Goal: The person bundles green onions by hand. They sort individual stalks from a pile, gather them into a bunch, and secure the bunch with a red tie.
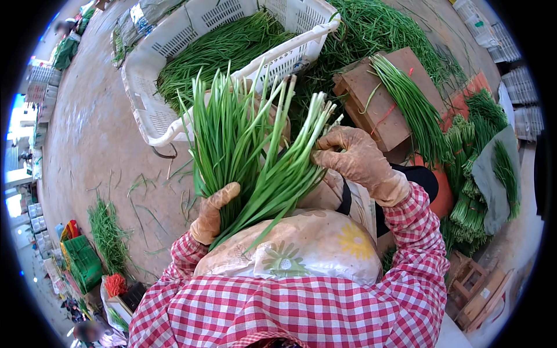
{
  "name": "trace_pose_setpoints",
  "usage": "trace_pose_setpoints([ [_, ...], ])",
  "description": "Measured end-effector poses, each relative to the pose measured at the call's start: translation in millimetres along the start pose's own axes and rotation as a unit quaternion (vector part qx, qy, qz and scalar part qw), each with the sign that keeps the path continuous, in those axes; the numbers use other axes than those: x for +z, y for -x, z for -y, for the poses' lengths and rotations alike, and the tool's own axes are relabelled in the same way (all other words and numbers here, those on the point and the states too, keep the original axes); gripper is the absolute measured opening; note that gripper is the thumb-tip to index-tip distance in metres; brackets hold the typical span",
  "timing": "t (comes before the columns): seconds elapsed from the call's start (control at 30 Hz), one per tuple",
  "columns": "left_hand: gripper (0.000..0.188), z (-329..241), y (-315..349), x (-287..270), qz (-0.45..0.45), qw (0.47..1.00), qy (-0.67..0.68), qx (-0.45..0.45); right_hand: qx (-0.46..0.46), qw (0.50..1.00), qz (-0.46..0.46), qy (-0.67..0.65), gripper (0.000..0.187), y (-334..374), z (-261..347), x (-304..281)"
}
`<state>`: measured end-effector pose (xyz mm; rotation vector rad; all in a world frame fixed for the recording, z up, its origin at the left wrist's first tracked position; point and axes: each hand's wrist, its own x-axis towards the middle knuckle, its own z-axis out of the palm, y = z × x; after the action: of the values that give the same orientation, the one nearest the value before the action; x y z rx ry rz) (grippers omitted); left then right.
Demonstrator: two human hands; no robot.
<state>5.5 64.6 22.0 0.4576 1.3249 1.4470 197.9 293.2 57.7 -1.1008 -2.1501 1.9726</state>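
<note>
Greens (pixel 232 156) sit gripped in the worker's left hand (pixel 209 219), the right hand (pixel 357 159) pinching their edge, near a crate (pixel 145 95) with dark printing on its side.

left grip (pixel 212 217): partly behind stalks (pixel 227 152) | white crate (pixel 138 93): far end cropped | lower-left person (pixel 97 335): blurred

glossy, smooth stalks (pixel 229 153); matt gloves (pixel 355 158); plastic crate (pixel 141 95); matt cloth sleeves (pixel 415 232).
</note>
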Motion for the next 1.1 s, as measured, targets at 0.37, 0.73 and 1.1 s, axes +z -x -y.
trace_pose_setpoints([
  [0.37, 0.039, 42, 10, -48, 0.015, 0.999, -0.028, -0.039, -0.269, 0.669, -0.439, 0.536, 0.003, -16, -26, -45],
  [0.73, 0.043, 47, 12, -47, 0.047, 0.998, -0.027, -0.013, -0.268, 0.878, -0.303, 0.255, 0.016, 4, -18, -27],
  [1.1, 0.087, -14, 2, 30, -0.015, 0.998, 0.065, 0.001, -0.177, 0.900, 0.170, 0.361, 0.039, -36, -33, -30],
])
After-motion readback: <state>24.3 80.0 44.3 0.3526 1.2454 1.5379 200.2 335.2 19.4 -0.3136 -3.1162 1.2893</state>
